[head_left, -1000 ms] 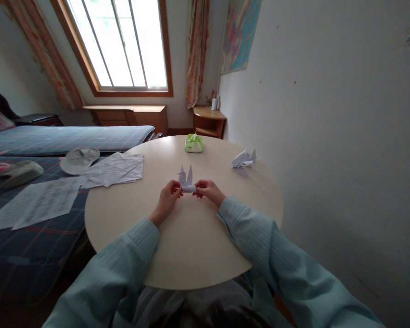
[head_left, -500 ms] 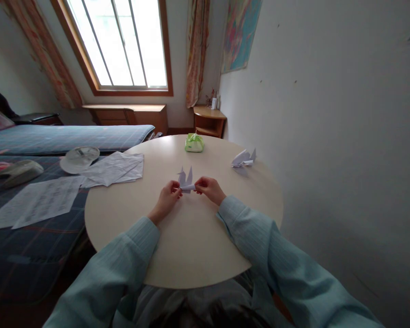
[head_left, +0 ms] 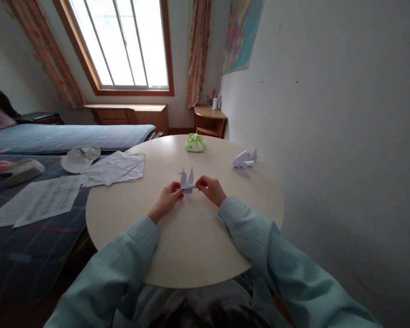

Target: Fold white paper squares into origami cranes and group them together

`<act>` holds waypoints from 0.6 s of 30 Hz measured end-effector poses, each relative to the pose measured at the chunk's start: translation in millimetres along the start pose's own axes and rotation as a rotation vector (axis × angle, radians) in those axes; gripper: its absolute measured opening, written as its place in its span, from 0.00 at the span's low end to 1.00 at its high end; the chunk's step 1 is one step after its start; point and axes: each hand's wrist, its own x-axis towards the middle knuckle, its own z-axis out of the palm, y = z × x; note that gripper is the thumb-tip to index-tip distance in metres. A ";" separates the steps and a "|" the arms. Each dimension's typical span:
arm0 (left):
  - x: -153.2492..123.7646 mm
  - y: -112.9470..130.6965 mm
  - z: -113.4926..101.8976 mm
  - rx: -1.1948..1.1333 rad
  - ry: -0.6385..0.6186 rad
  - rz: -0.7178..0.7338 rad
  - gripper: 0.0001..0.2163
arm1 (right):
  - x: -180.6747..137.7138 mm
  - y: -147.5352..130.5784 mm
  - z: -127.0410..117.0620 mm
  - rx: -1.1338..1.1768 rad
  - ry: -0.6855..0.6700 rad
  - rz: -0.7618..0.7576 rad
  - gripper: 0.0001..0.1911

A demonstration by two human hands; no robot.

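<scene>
1. A small white folded paper figure [head_left: 187,181] with two upright points is pinched between the fingertips of the left hand [head_left: 169,197] and the right hand [head_left: 210,188]. One end is gripped by each, and the points rise just beyond the fingertips.
2. The figure is held low over a round beige table [head_left: 191,246]; whether it touches the top cannot be told. The table is set beside a white wall [head_left: 328,136], with a tall window [head_left: 123,43] beyond.
3. Beyond the right fingers, well apart, a second white folded paper figure [head_left: 244,159] is laid on the table. Straight beyond both hands, near the far rim, a green tissue pack [head_left: 194,143] is seen.
4. Left of the left fingers, loose white paper sheets [head_left: 114,167] are spread from the table edge onto a blue checked bed [head_left: 27,246].
</scene>
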 end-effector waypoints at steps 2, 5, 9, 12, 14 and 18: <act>-0.5 2.0 0.2 -0.048 -0.012 -0.024 0.10 | -0.3 0.7 0.2 -0.027 0.024 -0.015 0.02; -1.9 5.1 0.7 -0.105 -0.022 -0.074 0.11 | -0.8 0.5 -0.8 -0.048 0.052 -0.017 0.03; -3.6 7.9 1.1 -0.135 -0.003 -0.104 0.11 | -1.2 -0.9 -2.4 -0.006 0.052 -0.012 0.04; -4.0 9.3 0.8 -0.153 0.021 -0.092 0.11 | -1.1 -1.6 -1.9 0.059 0.029 0.001 0.03; -3.9 9.6 0.4 -0.163 0.035 -0.092 0.11 | -1.1 -1.5 -1.2 0.085 0.014 0.005 0.03; -3.1 9.2 -0.2 -0.167 0.047 -0.103 0.11 | -1.3 -0.1 -0.5 0.082 0.006 -0.018 0.02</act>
